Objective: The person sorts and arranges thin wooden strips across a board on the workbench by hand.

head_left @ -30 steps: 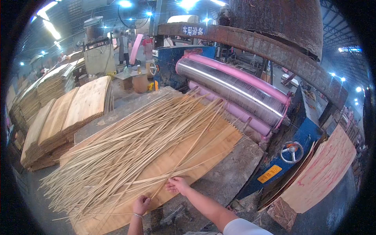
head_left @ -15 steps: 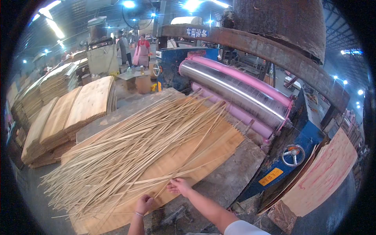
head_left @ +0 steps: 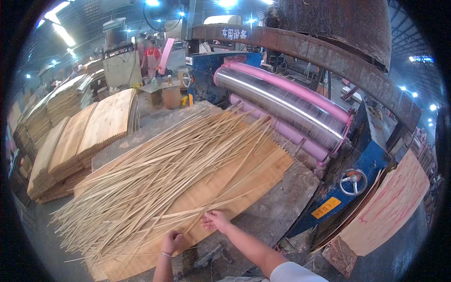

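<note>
A loose heap of thin wood strips (head_left: 141, 188) lies across a broad sheet of wood veneer (head_left: 202, 188) in front of me. My left hand (head_left: 172, 242), with a band at the wrist, is closed low over the sheet's near edge; what its curled fingers hold, if anything, is hidden. To the right and slightly farther off, my right hand (head_left: 215, 221) has thumb and fingers pinched together at the end of a thin strip by the near side of the heap.
Beyond the sheet stands a roller machine with a shiny metal roller (head_left: 282, 105), a lower pink roller (head_left: 300, 141) and a handwheel (head_left: 353, 182). Veneer stacks (head_left: 91, 129) rise at left. A curved veneer sheet (head_left: 385, 207) leans at right. A person in red (head_left: 151, 56) is in the background.
My hands stay almost in place, the left one shifting slightly up. In the background, the person in red has moved left, and a long pink piece now shows upright at their right.
</note>
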`<state>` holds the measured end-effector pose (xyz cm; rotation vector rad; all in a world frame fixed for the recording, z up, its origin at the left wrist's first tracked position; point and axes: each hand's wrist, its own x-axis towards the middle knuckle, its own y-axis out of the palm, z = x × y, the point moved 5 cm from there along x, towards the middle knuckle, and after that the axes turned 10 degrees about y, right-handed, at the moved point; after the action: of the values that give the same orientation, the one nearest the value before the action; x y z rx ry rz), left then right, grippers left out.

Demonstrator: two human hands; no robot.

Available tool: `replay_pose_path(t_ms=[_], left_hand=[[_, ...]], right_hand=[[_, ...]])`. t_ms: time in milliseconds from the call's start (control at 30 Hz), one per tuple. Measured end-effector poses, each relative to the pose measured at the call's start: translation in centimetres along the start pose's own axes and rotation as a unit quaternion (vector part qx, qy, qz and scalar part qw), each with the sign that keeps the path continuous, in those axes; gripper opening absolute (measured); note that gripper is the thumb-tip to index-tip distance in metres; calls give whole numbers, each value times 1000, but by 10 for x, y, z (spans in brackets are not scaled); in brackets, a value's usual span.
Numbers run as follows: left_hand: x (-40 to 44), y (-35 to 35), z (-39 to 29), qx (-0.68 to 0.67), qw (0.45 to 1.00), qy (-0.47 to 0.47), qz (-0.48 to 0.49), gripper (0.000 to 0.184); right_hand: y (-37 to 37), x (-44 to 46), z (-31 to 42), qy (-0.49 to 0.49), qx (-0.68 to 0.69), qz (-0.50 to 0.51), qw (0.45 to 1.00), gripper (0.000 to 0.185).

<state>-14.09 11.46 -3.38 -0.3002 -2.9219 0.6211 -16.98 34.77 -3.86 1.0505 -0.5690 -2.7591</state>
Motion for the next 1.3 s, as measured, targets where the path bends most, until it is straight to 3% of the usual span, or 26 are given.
replay_pose_path(t_ms=[233, 300, 533, 833, 1000, 1233, 1300], left_hand=[[11, -11, 0, 92, 996, 15, 3, 17], [12, -13, -2, 104, 994, -18, 10, 18], [30, -11, 11, 137, 991, 3, 1, 21], [103, 31, -77, 258, 962, 89, -4, 21], [152, 71, -98, 279, 945, 166, -40, 20], [162, 58, -88, 275, 960, 48, 34, 23], [150, 45, -102, 326, 937, 124, -11, 27]], right_hand=[[4, -6, 3, -16, 14, -1, 1000, 27], [6, -8, 4, -22, 32, -21, 999, 27], [-13, 11, 26, -37, 127, -156, 979, 28], [-65, 48, 47, -35, 121, -100, 987, 23], [-78, 37, 59, -61, 101, -141, 983, 24], [-117, 30, 79, -64, 106, -156, 980, 24], [-118, 20, 87, -61, 147, -168, 973, 22]])
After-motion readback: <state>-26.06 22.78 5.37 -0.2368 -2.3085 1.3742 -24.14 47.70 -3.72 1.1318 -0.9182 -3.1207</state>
